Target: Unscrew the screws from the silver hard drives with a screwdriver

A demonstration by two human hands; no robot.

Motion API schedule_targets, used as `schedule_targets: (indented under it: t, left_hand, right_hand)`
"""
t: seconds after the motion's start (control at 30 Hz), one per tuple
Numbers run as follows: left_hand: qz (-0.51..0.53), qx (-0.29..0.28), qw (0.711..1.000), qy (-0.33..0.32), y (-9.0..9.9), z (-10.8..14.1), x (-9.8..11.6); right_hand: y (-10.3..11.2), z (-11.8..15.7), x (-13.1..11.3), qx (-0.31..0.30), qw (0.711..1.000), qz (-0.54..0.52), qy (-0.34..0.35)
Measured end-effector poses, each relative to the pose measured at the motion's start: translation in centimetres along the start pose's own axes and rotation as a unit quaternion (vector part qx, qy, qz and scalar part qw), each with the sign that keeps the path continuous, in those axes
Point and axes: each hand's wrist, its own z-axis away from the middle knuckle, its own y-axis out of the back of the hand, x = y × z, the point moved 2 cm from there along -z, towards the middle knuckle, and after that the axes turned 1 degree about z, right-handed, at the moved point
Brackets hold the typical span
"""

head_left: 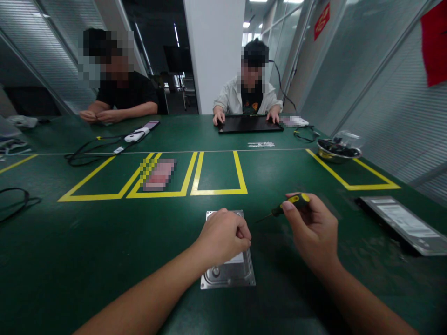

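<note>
A silver hard drive [228, 274] lies flat on the green table in front of me, partly covered by my left hand [225, 235]. That hand is closed over the drive, its thumb and fingertips pinched together near the drive's right edge. What sits between them, if anything, is too small or hidden to make out. To the right, my right hand [314, 232] grips a screwdriver [289, 204] by its yellow and dark green handle. The thin shaft points left and down, its tip apart from the drive.
A second hard drive [401, 223] lies at the right. Behind it stands a metal bowl [337, 151] of dark items. Yellow tape outlines [218, 191] mark the table. Across sit two people, one touching a dark flat panel [249, 124]. A cable [84, 151] lies at the left.
</note>
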Motion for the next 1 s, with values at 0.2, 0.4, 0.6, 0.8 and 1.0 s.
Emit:
schedule_targets:
  t: [0.2,0.4,0.6,0.8,1.0]
  left_hand:
    - [-0.001,-0.042,0.999,0.005,0.55,-0.64,0.0]
    - [-0.008,-0.04,0.999,0.011,0.7,-0.64,-0.02]
    - [-0.002,-0.04,0.999,0.001,0.76,-0.59,-0.01]
    - [-0.005,-0.046,0.999,-0.008,0.75,-0.44,-0.06]
    - [-0.015,-0.025,0.999,-0.045,0.66,-0.15,-0.27]
  right_hand:
    - [0.07,0.04,-0.03,-0.009,1.0,0.007,0.003]
    - [0.05,0.03,0.14,-0.009,1.0,0.018,0.01]
    - [0.15,0.02,0.04,-0.012,0.999,0.027,0.012]
    - [0.19,0.01,-0.11,-0.01,0.999,0.037,0.028]
    - [0.15,-0.02,-0.35,-0.014,0.997,0.051,0.048]
